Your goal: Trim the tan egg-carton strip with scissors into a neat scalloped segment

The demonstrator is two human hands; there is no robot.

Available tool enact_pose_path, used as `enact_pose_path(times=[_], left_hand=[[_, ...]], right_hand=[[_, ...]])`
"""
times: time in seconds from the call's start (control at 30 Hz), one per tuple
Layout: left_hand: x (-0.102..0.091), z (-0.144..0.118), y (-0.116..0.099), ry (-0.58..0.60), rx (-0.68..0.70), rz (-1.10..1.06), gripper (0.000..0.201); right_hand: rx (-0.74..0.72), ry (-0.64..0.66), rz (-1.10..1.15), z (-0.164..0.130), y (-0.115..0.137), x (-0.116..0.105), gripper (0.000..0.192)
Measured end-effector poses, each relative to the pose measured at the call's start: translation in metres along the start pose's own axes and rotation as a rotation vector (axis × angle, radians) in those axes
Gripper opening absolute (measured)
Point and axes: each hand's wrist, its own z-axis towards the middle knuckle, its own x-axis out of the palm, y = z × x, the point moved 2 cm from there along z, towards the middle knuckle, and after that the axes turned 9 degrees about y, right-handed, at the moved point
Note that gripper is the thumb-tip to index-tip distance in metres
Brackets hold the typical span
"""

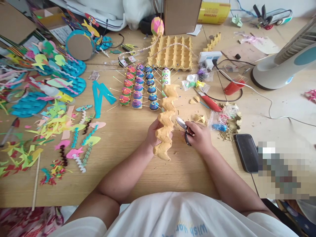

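A long strip of yellow egg carton, with a row of bumps and jagged edges, is raised over the table. My left hand is closed around it from the left, partly hidden behind the strip. In my right hand is a pair of scissors, blades pointing up and left toward the strip, apart from it. Beyond the strip stand painted egg-carton rows with pins or sticks: red, purple, blue and a pale green one, partly covered by the strip.
A yellow egg tray lies at the back. Paper fish and curled strips cover the left side. On the right are a phone, a red cup, a power strip, a fan and carton scraps.
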Motion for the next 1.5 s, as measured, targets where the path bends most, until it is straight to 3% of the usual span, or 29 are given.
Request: enact_pose_path(times=[0.1, 0.33, 0.53, 1.17, 1.5], left_hand=[[-0.004, 0.002, 0.001, 0.009, -0.063, -0.111, 0.031], [-0.013, 0.002, 0.005, -0.022, -0.018, -0.245, 0.019], [-0.01, 0.002, 0.007, 0.033, -0.026, -0.345, 0.016], [-0.009, 0.002, 0.008, 0.006, -0.06, -0.319, 0.021], [-0.013, 0.002, 0.008, 0.025, -0.069, -0.301, 0.012]], right_hand=[[-0.057, -0.043, -0.134, 0.0, 0.001, -0.002, 0.025], [-0.13, -0.089, -0.307, 0.0, 0.002, -0.003, 0.023], [-0.134, -0.093, -0.388, 0.001, 0.003, -0.007, 0.023], [-0.076, -0.104, -0.402, -0.001, 0.001, -0.007, 0.026], [-0.065, -0.124, -0.378, -0.001, 0.0, -0.008, 0.024]])
